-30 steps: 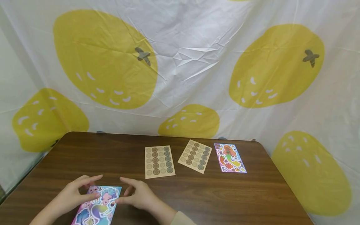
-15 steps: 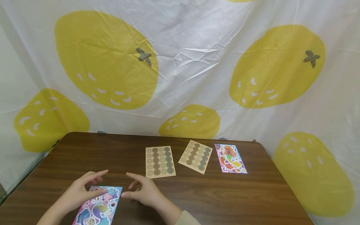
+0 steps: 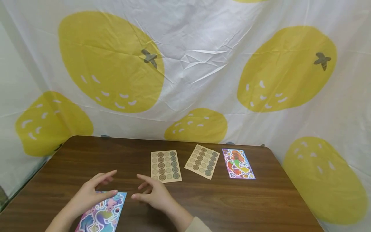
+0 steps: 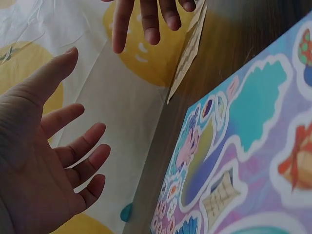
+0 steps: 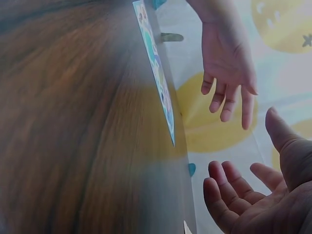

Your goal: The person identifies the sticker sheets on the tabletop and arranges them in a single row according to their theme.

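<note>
A mermaid sticker sheet [image 3: 104,216] in blue, pink and purple lies flat at the table's front left. Above its upper part hovers my left hand [image 3: 91,195], fingers spread and holding nothing; in the left wrist view the sheet [image 4: 253,107] lies apart from the palm. My right hand [image 3: 157,195] floats just right of the sheet, its fingers loosely bent and nothing in them. Both palms face each other across a gap. Beyond the right fingertips lies a tan sheet of round stickers [image 3: 166,166], its lower left corner close behind the hand in the head view.
A second tan sheet of round stickers [image 3: 202,161] lies tilted farther right. Beside it is another mermaid sticker sheet [image 3: 238,163] with orange and green figures. Behind the brown wooden table [image 3: 232,203] hangs a white cloth [image 3: 200,87] printed with yellow fruit.
Both hands have drifted right and slightly away from me, lifting off the near mermaid sheet's top edge area. The sheets stay where they were; the view has shifted slightly.
</note>
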The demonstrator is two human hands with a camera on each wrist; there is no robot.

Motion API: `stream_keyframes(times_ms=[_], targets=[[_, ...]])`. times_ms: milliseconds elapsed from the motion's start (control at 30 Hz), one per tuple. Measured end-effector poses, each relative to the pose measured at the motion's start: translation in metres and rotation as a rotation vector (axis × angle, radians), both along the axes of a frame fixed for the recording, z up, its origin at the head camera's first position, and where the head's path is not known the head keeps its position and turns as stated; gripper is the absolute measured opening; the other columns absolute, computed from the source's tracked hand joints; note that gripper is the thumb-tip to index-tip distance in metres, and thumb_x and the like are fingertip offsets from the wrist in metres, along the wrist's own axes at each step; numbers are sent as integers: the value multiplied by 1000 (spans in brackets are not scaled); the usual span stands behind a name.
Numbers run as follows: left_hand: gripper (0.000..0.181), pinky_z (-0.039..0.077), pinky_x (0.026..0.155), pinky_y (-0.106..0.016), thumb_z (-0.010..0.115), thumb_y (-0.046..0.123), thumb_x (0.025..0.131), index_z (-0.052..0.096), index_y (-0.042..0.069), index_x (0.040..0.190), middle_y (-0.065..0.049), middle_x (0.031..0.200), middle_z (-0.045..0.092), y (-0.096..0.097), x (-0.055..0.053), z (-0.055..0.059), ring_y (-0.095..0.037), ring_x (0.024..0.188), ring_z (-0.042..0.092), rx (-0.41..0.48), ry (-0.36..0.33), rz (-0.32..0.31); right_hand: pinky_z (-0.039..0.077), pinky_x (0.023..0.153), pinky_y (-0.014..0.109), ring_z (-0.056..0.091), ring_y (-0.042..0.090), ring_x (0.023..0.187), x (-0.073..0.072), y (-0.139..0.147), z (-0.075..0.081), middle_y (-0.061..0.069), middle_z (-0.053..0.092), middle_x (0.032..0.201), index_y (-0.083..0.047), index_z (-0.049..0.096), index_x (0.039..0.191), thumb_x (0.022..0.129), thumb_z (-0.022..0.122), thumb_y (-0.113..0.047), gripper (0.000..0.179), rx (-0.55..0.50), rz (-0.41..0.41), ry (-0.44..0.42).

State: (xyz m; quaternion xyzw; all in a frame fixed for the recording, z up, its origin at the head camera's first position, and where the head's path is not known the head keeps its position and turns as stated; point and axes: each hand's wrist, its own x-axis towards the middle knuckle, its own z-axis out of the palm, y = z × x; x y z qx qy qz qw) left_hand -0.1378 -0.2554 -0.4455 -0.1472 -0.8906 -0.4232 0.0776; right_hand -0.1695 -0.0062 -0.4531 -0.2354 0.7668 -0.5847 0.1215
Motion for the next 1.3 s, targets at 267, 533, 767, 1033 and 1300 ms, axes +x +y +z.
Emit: stream_keyframes(times_ms=[267, 533, 767, 1033, 1300], targets=[[63, 41, 88, -62, 75, 27, 84, 48, 11, 140, -13, 120, 58, 13, -3, 2, -36, 110, 53, 36, -21, -17, 52, 61, 23, 62, 7, 77, -3, 10, 0, 6, 64, 102, -14, 53, 137, 79, 79, -17, 64, -24, -36, 26], [65, 37, 90, -66, 74, 29, 85, 46, 12, 141, -14, 123, 56, 27, -6, 3, -39, 114, 51, 54, -40, -21, 53, 63, 24, 63, 9, 81, -7, 20, -1, 10, 63, 105, -15, 53, 137, 79, 79, -18, 63, -29, -59, 37], [65, 36, 91, -67, 75, 26, 84, 46, 13, 141, -15, 125, 54, 39, -10, 4, -41, 115, 51, 94, -14, -46, 52, 68, 25, 63, 13, 86, -10, 30, 0, 13, 63, 107, -15, 53, 137, 80, 78, -20, 62, -25, -81, 85], [69, 36, 92, -65, 76, 29, 83, 45, 12, 142, -15, 129, 52, 53, -14, 5, -40, 118, 48, 111, -18, -34, 52, 70, 27, 64, 23, 89, -13, 43, 0, 17, 62, 109, -10, 53, 137, 80, 78, -16, 63, -12, -120, 117], [72, 36, 94, -64, 77, 30, 81, 44, 13, 142, -15, 128, 52, 69, -17, 0, -42, 120, 44, 119, -22, -6, 53, 75, 30, 65, 28, 90, -15, 58, -5, 20, 61, 110, -9, 52, 137, 81, 77, -14, 61, -31, -122, 162]])
